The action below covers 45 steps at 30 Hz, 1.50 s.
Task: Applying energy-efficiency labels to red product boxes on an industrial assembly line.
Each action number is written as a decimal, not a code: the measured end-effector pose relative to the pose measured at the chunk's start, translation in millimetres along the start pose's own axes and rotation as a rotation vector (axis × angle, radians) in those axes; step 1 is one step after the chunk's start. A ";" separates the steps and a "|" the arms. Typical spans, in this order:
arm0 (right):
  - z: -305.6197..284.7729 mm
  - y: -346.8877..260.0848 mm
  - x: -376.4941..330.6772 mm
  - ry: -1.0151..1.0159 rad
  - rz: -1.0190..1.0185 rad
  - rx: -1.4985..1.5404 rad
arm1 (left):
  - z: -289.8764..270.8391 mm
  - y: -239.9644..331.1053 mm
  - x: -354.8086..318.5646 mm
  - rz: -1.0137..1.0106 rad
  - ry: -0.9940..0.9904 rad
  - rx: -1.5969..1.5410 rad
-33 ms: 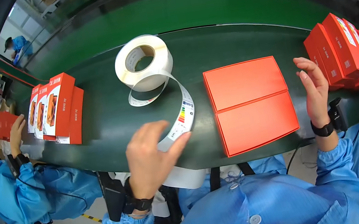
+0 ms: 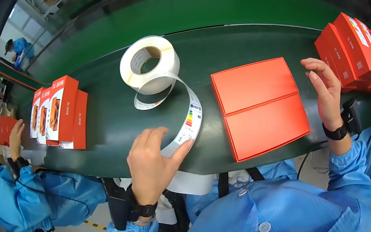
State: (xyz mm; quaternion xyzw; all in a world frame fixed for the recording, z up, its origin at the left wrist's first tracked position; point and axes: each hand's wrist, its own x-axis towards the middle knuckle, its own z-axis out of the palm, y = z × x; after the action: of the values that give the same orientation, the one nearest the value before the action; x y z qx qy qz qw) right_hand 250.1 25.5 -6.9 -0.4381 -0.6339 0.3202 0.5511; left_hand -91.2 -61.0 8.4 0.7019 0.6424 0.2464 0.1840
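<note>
Near the table's front edge, my left hand (image 2: 153, 162) has its thumb and fingers apart. Its thumb lies at the edge of a white label strip (image 2: 189, 118) printed with coloured bars; whether it presses on the strip I cannot tell. The strip curls off a large roll of labels (image 2: 149, 65) lying on the table, and a white band hangs over the edge below the hand. My right hand (image 2: 326, 91) is raised with fingers apart and holds nothing. Left of it, two plain red boxes (image 2: 261, 108) lie side by side, touching each other.
Red boxes with printed fronts (image 2: 62, 113) stand at the left of the green table (image 2: 116, 143). More red boxes with labels (image 2: 358, 53) are grouped at the right. A co-worker's hand (image 2: 16, 138) is by a red box at far left; a blue sleeve shows at far right.
My left hand has shifted slightly left, its thumb moving back a little along the strip. The boxes and the roll lie as before.
</note>
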 end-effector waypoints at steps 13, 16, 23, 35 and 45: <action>155.3 -53.1 56.4 -0.759 -0.624 -0.444 | -81.3 -58.7 -13.6 -0.250 -0.203 -0.680; 189.5 -45.0 68.7 -0.848 -0.631 -0.479 | -146.2 -84.8 -30.8 0.014 -0.074 -0.960; 240.8 -12.9 60.7 -1.098 -0.795 -0.742 | -296.3 -93.5 -94.1 -0.169 0.193 -0.711; 209.1 -12.5 88.4 -0.738 -0.915 -0.818 | -317.0 -120.4 -178.5 -0.441 -0.077 1.278; 195.5 -23.9 88.9 -0.609 -0.904 -0.581 | -45.7 3.4 -29.6 0.280 0.052 0.426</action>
State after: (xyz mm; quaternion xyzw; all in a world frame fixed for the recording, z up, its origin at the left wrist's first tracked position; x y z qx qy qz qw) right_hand 53.0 111.5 14.9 -0.1471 -0.9471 -0.0200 0.2846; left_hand -116.6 -93.4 44.2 0.8003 0.5809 0.1469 -0.0205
